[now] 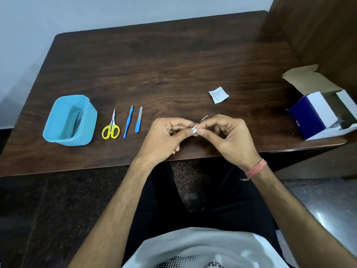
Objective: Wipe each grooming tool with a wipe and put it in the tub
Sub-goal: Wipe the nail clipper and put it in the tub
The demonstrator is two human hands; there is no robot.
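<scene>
left hand (166,134): fingers curled, pinching small wipe (194,130)
right hand (228,134): fingers pinching thin metal tool (202,119)
tub (70,120): scissors (111,125) just right of it on surface (164,70)

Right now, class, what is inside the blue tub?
The tub holds at least one slim dark tool leaning against its right wall. Shadow and the near wall hide the bottom, so I cannot tell the tool's kind or count.

A dark wooden table (173,60) stands against a pale wall (96,12); the floor (38,209) looks like dark speckled stone.
</scene>
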